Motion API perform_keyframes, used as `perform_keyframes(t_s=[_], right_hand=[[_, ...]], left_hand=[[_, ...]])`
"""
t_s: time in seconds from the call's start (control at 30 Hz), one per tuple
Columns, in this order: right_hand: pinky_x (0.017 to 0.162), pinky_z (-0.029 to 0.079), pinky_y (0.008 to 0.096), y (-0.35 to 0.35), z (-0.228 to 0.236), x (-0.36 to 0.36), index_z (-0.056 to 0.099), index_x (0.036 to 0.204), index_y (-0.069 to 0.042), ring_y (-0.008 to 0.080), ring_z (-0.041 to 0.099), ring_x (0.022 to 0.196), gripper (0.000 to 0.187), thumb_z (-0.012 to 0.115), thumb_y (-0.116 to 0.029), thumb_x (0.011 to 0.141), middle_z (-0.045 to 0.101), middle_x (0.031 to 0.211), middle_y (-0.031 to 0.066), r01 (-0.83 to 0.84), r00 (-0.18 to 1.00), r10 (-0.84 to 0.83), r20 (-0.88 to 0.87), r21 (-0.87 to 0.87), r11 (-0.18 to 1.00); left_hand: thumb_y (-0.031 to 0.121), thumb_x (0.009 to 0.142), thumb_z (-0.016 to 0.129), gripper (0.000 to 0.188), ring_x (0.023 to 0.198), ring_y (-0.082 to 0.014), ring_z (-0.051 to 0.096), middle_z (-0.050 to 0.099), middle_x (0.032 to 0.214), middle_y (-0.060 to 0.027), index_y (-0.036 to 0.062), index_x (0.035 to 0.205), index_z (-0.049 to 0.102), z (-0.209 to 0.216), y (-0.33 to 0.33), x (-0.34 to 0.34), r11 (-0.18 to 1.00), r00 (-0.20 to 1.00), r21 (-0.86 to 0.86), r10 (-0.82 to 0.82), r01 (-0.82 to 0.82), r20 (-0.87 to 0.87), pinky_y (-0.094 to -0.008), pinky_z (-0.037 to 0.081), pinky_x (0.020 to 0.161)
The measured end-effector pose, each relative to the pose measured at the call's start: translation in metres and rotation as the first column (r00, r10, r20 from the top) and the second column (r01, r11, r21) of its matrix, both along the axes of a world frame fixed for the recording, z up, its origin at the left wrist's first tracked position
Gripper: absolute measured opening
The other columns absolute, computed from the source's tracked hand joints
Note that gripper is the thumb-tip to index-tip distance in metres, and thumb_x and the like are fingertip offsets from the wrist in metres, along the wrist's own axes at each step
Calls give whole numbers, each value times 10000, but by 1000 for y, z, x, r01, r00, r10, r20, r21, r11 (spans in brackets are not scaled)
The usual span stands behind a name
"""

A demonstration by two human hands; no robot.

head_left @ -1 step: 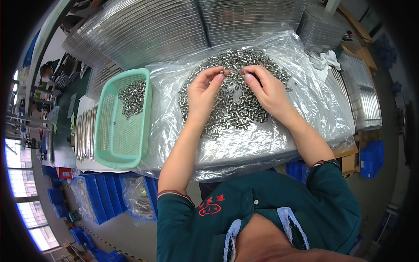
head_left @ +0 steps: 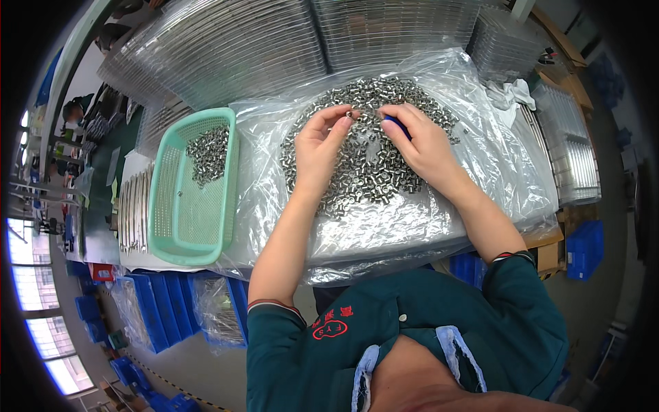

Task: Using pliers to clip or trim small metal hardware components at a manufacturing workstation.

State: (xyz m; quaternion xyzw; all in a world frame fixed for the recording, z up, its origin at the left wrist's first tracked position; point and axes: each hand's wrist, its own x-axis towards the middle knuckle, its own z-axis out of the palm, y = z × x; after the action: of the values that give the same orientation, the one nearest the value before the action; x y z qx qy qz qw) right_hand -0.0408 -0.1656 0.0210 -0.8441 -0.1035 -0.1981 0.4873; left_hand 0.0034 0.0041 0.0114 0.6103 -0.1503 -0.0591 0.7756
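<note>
A heap of small silver metal parts [head_left: 371,175] lies on a clear plastic sheet [head_left: 384,226] spread over the table. My left hand [head_left: 319,147] pinches one small metal part [head_left: 351,115] between thumb and fingertips above the heap. My right hand [head_left: 425,147] is close beside it, its fingertips almost meeting the left hand's, and it grips a small blue object [head_left: 397,123] that is mostly hidden by the fingers. A mint-green plastic basket [head_left: 161,206] stands left of the heap, with a smaller cluster of the same parts [head_left: 206,154] at its far end.
Stacks of clear plastic trays [head_left: 240,55] fill the back of the table and its right edge [head_left: 570,158]. A white cloth [head_left: 511,93] lies at the back right. Metal rods [head_left: 134,206] lie left of the basket. Blue bins [head_left: 158,309] stand below the table's front left.
</note>
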Motion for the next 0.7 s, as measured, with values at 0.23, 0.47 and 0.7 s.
perform_keyframes(t_s=[0.23,0.47,0.7], right_hand=[[587,460,313,3,1,-1,621,976,-125,209,567,702,198,577,-230,815,567,755,40,66,986,-17,168,-294,953],[577,463,308,3,1,-2,632,966,-125,196,567,698,196,594,-222,799,564,748,34,74,988,-27,149,-314,947],[576,459,291,2,1,0,647,935,-137,168,553,694,184,626,-203,764,565,744,1,208,938,-64,340,-407,889]], left_hand=[[72,828,589,179,860,-87,558,621,955,-32,29,1001,611,-6,-1,1,993,994,94,60,-68,90,-209,437,748],[62,822,601,168,762,-60,555,624,925,-27,23,983,626,-11,2,1,912,899,316,109,-260,424,-181,431,697],[108,801,632,154,811,-100,574,638,888,-35,34,935,646,-8,0,0,967,976,206,116,-153,182,-225,452,678]])
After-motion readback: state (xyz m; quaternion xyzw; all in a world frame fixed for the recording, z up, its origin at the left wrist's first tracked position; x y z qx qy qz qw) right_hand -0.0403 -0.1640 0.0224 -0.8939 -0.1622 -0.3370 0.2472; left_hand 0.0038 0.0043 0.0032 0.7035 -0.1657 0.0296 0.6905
